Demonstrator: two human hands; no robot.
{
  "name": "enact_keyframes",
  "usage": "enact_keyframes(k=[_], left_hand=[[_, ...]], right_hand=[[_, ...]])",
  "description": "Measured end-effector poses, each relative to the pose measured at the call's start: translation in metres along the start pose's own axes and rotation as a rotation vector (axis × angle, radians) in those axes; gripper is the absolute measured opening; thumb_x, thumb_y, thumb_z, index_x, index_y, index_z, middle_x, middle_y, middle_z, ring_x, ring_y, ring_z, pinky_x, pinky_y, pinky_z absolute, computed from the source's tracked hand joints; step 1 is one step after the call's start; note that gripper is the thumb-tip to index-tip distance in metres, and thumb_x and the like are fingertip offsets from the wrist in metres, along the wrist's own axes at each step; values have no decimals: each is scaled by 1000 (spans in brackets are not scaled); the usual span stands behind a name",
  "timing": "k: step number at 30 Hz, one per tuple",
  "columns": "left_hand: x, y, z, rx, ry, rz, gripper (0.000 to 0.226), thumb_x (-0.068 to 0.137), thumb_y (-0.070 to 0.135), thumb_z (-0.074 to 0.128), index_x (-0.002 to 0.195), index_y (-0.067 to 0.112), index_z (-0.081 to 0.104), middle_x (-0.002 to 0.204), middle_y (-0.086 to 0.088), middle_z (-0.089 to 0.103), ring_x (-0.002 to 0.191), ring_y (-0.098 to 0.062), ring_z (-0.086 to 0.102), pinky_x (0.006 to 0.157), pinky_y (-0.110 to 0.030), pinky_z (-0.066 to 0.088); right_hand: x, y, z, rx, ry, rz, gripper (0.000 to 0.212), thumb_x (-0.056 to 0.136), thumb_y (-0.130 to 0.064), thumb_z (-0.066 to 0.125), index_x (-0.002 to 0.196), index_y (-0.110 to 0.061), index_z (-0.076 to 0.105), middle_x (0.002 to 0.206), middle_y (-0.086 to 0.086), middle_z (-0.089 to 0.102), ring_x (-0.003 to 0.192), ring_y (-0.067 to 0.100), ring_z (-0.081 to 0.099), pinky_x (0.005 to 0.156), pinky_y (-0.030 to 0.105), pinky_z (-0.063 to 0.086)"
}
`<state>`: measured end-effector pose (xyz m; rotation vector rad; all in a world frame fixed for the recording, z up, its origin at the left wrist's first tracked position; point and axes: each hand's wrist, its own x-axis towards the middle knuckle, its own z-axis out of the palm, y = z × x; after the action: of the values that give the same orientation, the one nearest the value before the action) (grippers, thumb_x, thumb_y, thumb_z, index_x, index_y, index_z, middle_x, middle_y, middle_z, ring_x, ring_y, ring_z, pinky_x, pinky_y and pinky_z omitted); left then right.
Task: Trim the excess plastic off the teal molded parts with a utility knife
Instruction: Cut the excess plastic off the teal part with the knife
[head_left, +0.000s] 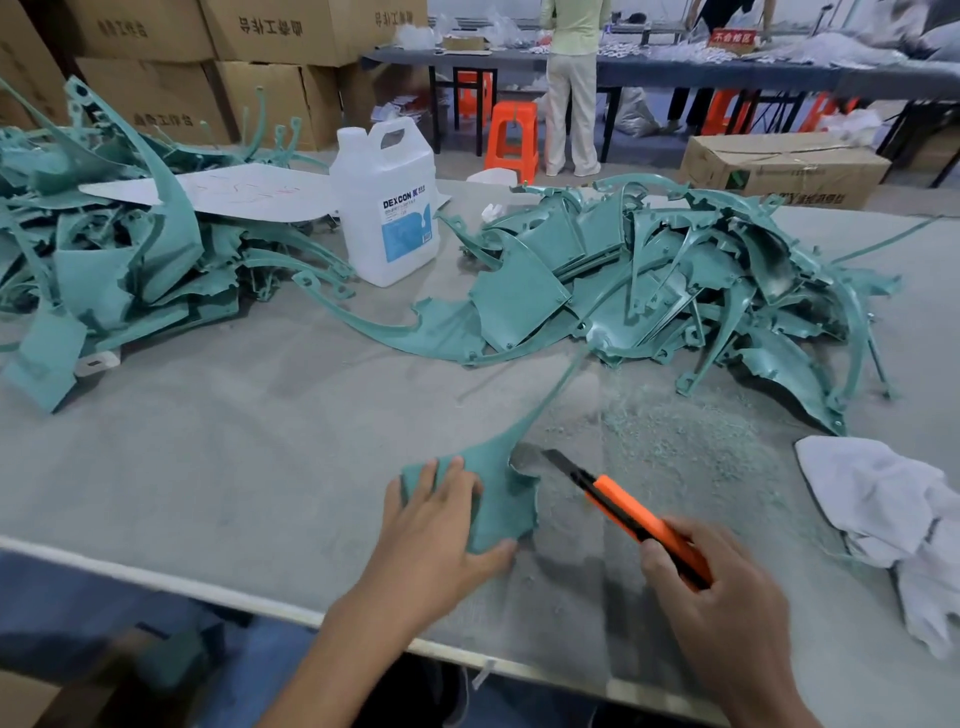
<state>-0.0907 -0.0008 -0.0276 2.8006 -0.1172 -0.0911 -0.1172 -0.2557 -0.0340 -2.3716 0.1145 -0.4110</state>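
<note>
A teal molded plastic part with a broad body and a long thin tail lies on the near middle of the grey tabletop. Its long axis runs from the broad end at near left to the tail tip at far right. The left hand holds the broad end down, with its fingers curved over the top face and its thumb clamped against the near edge. The right hand is wrapped around the rear of an orange-handled utility knife. The knife's blade is extended and points far-left. The part therefore lies to the left of the blade, and the tip sits just beside the part's ragged right edge, close to where the tail springs from the body. Whether steel touches plastic cannot be told. The coming cut probably depends on bringing the blade in line with that edge while the left hand's fingers stay clear on the far side. Fine teal shavings are scattered just right of the knife.
</note>
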Motion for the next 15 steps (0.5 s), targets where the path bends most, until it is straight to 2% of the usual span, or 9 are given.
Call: enact_keyframes(k=[2,5,7,11,15], left_hand=[[14,-8,2,-12,-35,10,70,82,67,50,140,32,31,164,2,18,152,-15,9,122,-47,4],[27,-15,5,-102,-36,16,90,77,77,51,149,31,22,167,6,8,153,-11,-1,124,-45,3],[29,-16,12,-140,4,20,95,74,87,49,148,33,23,167,9,8,152,-7,-3,124,-43,1],[31,-23,20,-141,16,39,90,77,87,46,148,34,27,167,12,6,152,-6,-5,123,-39,-6],[32,-26,22,-124,11,48,91,77,89,41,148,34,29,167,11,5,152,-7,-5,124,-40,-5]], right_hand=[[0,1,0,-28,-3,-19,37,75,-25,84,84,-51,59,76,-15,62,72,20,66,65,33,44],[-5,-1,0,-50,42,-68,12,72,-50,71,81,-47,65,76,-15,65,70,17,68,61,31,49],[-7,-1,1,-85,37,-101,23,72,-63,61,82,-44,69,78,-17,66,70,12,68,60,28,50],[-5,3,5,-124,29,-95,24,79,-64,72,85,-40,73,82,-15,69,78,16,71,63,31,51],[-5,7,7,-132,65,-133,31,81,-65,63,90,-38,75,84,-12,69,85,12,64,67,29,49]])
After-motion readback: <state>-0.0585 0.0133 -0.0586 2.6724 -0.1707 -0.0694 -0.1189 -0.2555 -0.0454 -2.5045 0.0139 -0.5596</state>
